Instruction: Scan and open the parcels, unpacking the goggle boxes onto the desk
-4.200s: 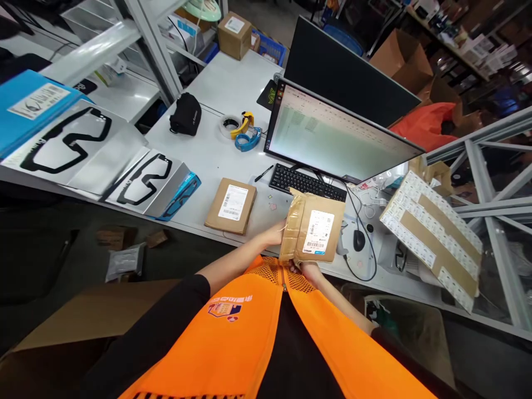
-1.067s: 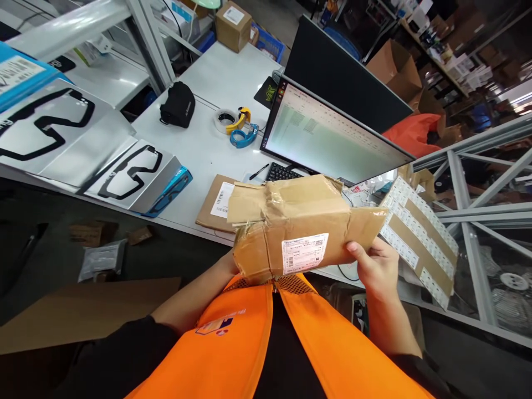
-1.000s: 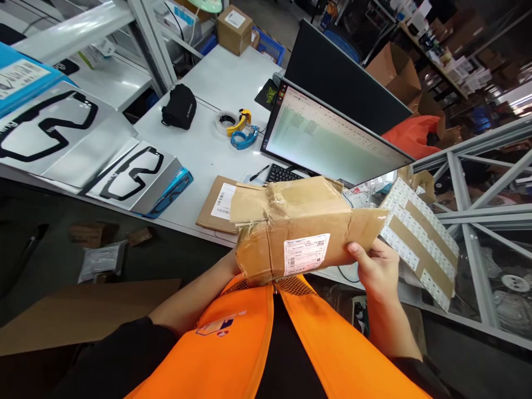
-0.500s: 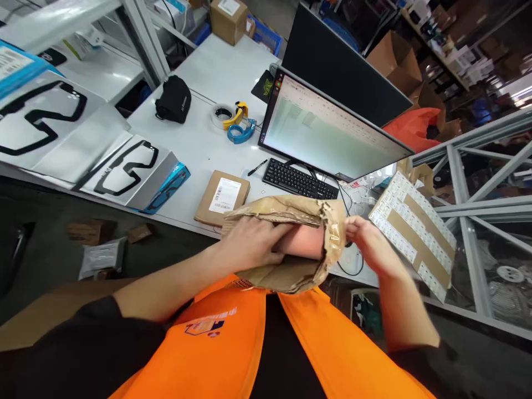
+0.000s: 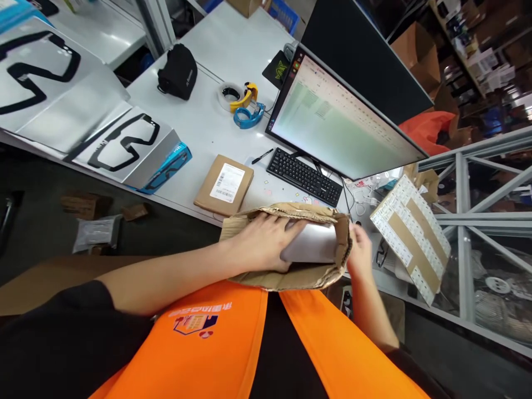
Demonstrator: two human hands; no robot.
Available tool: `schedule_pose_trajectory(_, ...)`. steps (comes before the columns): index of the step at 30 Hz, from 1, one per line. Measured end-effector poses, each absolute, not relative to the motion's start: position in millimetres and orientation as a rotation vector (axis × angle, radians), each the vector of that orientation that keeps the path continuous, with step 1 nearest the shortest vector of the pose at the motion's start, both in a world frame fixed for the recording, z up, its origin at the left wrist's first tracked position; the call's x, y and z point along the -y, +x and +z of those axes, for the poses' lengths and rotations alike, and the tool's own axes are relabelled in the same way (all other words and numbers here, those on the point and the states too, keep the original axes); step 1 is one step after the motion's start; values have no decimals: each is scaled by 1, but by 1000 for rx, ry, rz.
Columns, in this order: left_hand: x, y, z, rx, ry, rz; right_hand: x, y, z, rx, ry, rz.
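Observation:
A torn-open brown cardboard parcel [image 5: 291, 277] lies against my orange vest at the desk's near edge. Inside it shows a silver-grey box [image 5: 311, 246]. My left hand [image 5: 266, 244] reaches into the open parcel with its fingers curled over the silver box. My right hand [image 5: 361, 252] grips the parcel's right flap and holds it apart. A second, flat brown parcel [image 5: 224, 185] with a white label lies sealed on the desk just beyond.
On the white desk [image 5: 199, 127] stand a lit monitor [image 5: 341, 127], a black keyboard [image 5: 305, 177], a pen [image 5: 262, 157], tape dispensers [image 5: 243, 105] and a black pouch [image 5: 178, 72]. Goggle-printed boxes [image 5: 133, 152] lie left. A labelled cardboard sheet [image 5: 409, 235] leans right.
The parcel was turned from label-side up to open-end up. My left hand went inside it, and the silver box has come further into view. My right hand slid down the flap.

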State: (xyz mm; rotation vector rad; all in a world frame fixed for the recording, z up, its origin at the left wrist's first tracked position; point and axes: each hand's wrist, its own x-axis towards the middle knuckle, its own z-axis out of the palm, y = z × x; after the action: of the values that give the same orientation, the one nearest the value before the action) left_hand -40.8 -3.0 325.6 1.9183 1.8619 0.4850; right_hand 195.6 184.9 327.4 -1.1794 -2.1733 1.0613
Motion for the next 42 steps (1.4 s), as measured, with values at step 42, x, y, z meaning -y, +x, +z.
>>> schedule_pose_trajectory(42,54,-95,338,-1887,1957,572,-212,188,444,2966,49,803)
